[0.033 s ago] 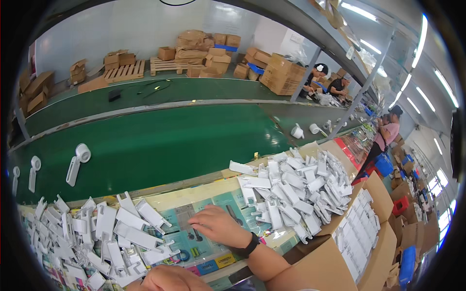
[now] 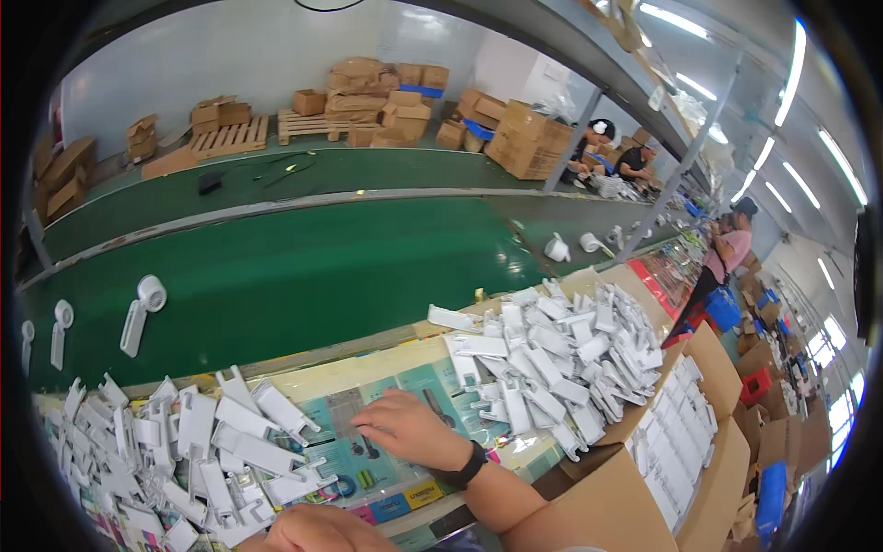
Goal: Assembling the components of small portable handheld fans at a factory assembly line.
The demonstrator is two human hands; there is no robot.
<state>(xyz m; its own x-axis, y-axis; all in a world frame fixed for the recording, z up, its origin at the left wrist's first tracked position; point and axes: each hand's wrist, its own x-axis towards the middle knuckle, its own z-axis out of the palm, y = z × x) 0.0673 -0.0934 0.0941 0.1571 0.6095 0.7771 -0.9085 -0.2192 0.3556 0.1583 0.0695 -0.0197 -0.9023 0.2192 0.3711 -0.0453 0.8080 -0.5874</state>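
Note:
My right hand (image 2: 400, 428), with a black band (image 2: 464, 466) at its wrist, is over the printed sheet (image 2: 345, 405) on the bench. Its fingers are loosely bent and a little apart, with nothing visible in them. My left hand (image 2: 322, 531) shows only its back at the lower edge; its fingers are hidden. Left of my hands, a heap of long white plastic parts (image 2: 193, 423) lies jumbled, its near edge close to my left hand. A second heap of similar white parts (image 2: 552, 359) spreads to the right of my right hand.
Stacked white parts (image 2: 676, 442) fill an open cardboard box (image 2: 602, 501) at lower right. Beyond the bench runs a green conveyor belt (image 2: 322, 267), carrying white round-headed devices (image 2: 143, 313) at left. Metal posts (image 2: 575, 138) rise from the line. Other people (image 2: 727, 253) are farther along at right.
The whole view has shifted slightly, so things appear a little farther left. My hands and the heaps look otherwise the same.

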